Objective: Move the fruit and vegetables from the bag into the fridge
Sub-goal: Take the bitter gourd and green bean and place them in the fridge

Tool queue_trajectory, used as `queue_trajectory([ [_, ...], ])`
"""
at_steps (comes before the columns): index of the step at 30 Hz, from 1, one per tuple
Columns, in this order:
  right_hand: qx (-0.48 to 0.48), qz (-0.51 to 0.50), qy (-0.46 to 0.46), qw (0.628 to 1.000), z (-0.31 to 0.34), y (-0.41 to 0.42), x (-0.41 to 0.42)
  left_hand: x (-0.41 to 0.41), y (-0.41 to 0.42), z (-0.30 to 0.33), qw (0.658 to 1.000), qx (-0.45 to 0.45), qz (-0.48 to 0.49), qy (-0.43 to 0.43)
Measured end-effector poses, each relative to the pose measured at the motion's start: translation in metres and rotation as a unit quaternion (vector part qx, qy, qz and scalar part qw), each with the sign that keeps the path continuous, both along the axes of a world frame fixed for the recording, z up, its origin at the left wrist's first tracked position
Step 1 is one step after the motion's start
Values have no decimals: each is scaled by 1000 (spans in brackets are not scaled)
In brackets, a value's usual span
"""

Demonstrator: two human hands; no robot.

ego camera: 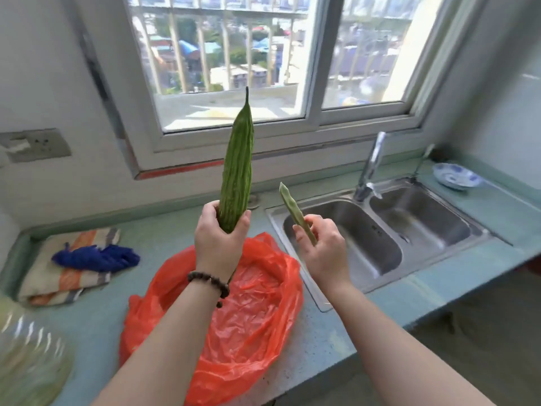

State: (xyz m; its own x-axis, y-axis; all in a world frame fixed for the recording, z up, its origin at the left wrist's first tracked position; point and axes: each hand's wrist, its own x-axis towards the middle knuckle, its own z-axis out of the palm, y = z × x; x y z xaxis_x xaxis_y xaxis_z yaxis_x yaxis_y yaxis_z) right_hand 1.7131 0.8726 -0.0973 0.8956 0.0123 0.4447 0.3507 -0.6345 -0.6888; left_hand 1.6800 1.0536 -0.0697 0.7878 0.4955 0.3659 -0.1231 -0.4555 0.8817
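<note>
A long ridged green bitter gourd (238,159) stands upright, gripped at its lower end by my left hand (219,238), which wears a bead bracelet. My right hand (322,250) pinches a flat pale-green bean pod (295,212) that tilts up and to the left. Both hands hover above a crumpled red plastic bag (251,317) lying open on the teal counter; what I see of its inside holds nothing. No fridge is in view.
A double steel sink (380,238) with a tap (370,168) lies to the right. A folded striped cloth (67,276) with a blue bundle (96,257) on it sits at left. A blue-patterned bowl (455,175) is far right. A blurred transparent object (26,356) fills the lower left.
</note>
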Motion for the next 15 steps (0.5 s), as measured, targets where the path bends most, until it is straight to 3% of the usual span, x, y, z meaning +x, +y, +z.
queue_trajectory([
  [8, -27, -217, 49, 974, -9, -134, -85, -1, -123, -25, 978, 18, -201, 50],
  [15, -9, -426, 76, 902, -19, -242, -200, -48, -266, -37, 918, 25, -386, 91],
])
